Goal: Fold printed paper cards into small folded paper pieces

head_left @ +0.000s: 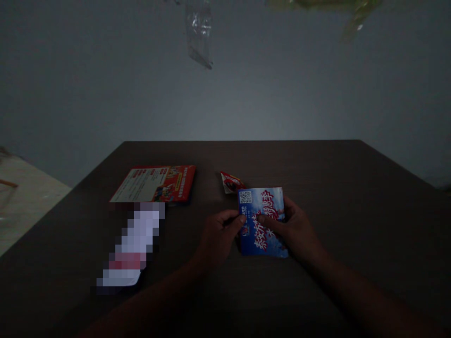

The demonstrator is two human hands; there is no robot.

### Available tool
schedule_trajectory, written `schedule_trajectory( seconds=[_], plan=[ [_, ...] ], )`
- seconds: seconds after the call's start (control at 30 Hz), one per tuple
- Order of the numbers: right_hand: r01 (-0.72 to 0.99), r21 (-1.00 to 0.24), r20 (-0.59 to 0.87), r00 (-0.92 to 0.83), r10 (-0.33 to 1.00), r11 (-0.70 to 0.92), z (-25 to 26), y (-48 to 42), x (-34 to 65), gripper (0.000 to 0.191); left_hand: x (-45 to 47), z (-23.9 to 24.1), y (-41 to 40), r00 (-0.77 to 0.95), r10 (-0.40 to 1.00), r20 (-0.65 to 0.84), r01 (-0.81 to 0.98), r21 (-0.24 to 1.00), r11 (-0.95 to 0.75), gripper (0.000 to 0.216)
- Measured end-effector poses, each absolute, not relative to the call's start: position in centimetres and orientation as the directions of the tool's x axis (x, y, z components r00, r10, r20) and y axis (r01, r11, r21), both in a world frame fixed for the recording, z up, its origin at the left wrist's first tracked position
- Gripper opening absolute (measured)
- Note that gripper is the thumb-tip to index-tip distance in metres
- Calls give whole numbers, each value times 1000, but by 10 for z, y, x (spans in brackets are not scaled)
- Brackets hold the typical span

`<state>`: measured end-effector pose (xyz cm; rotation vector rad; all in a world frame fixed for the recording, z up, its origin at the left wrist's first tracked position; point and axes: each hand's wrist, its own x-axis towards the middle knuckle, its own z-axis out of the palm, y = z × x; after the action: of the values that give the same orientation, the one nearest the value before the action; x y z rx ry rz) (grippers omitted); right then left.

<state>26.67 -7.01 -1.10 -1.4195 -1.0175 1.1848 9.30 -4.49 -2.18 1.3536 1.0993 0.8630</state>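
Note:
A blue leaflet [262, 202] with red lettering and a QR code lies folded on the dark table [352, 197], a little right of centre. My left hand [216, 237] pinches its left edge between thumb and fingers. My right hand [298, 230] grips its right side, with the thumb pressing across the printed face. Just behind the leaflet sits a small folded red and white paper piece [230, 182], touched by neither hand.
A red and white leaflet [155, 184] lies flat at the left of the table. In front of it lies a whitish paper [132, 249] whose print is blurred out. A clear plastic scrap [200, 30] hangs on the wall above. The room is dim.

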Motion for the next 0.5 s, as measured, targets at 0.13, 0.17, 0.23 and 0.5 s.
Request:
schedule_trajectory(
  seconds=[0.13, 0.17, 0.23, 0.5],
  plan=[
    [5, -988, -148, 170, 974, -151, -12, -71, 267, 42, 93, -21, -46, 287, 952, -109, 125, 989, 76, 23],
    [3, -988, -149, 170, 974, -152, -12, -71, 267, 42, 93, -21, -46, 289, 951, -111, 120, 990, 79, 23],
    [2, -986, -162, 169, 972, -164, -12, -71, 267, 42, 93, -21, -46, 290, 950, -115, 115, 990, 85, 23],
    [-6, -987, -158, 136, 978, -159, -11, -72, 267, 40, 92, -24, -45, 287, 952, -106, 120, 990, 74, 22]
  ],
)
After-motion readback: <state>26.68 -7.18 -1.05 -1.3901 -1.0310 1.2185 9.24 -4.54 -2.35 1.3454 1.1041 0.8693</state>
